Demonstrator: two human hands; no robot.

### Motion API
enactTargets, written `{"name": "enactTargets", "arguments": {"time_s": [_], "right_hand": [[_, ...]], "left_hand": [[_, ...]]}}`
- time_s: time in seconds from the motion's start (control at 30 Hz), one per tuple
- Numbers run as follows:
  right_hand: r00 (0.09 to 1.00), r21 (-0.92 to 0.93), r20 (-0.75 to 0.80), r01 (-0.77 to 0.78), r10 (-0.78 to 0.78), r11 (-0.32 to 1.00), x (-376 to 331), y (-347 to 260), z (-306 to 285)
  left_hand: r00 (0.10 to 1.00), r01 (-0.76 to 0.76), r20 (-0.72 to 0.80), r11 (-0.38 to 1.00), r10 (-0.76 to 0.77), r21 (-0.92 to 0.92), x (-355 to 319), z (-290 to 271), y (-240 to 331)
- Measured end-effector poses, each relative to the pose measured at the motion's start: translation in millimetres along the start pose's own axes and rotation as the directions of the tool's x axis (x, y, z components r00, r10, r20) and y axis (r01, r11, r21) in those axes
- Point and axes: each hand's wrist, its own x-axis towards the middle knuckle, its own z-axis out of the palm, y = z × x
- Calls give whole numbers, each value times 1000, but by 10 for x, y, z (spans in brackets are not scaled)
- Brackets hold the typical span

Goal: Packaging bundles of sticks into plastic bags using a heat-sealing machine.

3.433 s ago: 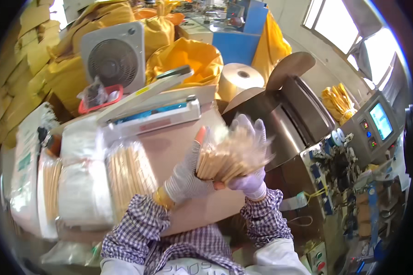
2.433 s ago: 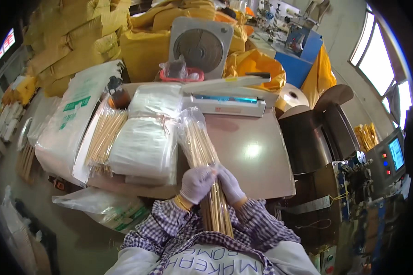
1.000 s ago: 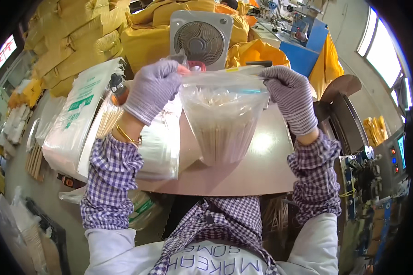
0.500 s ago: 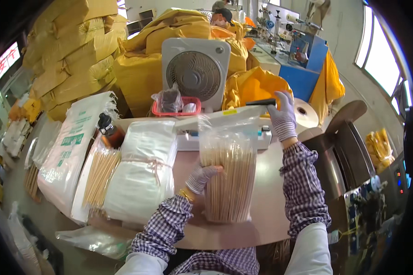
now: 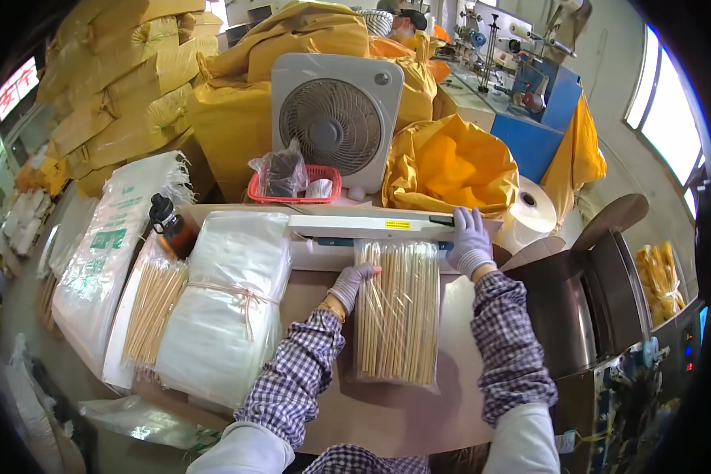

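Note:
A clear plastic bag of thin wooden sticks [image 5: 399, 324] lies on the brown table, its top edge under the long white arm of a heat sealer [image 5: 344, 228]. At the bag's upper left side, my left hand [image 5: 351, 286] is closed, thumb over the plastic. My right hand [image 5: 471, 241] rests over the black handle [image 5: 441, 221] at the sealer arm's right end, fingers pointing away from me. The arm is down across the bag's mouth, and the bag's end beyond it is hidden. Both hands wear thin striped gloves.
Left of the bag lies a tied stack of clear bags [image 5: 225, 276], beside loose sticks [image 5: 156, 312] and a dark bottle [image 5: 170, 225]. Behind the sealer stand a red basket [image 5: 254, 193], a grey fan [image 5: 387, 110] and an open yellow sack [image 5: 450, 166]. A dark metal machine [image 5: 557, 308] is at right.
The sealer arm has come down with my right hand on its handle. The bag's upper end, earlier visible in front of the arm, is now under it. My left hand still holds the bag.

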Motion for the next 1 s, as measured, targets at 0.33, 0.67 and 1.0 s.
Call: {"name": "enactTargets", "arguments": {"time_s": [0.33, 0.67, 1.0], "right_hand": [[995, 27, 51, -84, 83, 996, -22, -50, 0], [936, 54, -320, 176, -150, 983, 164, 398, 469], [978, -44, -153, 139, -144, 989, 263, 230, 769]], "left_hand": [[982, -108, -110, 937, 152, 333, -181, 269, 9], [761, -447, -92, 622, 643, 643, -2352, 9, 348], [-418, 759, -471, 584, 777, 289, -5861, -2784, 910]]}}
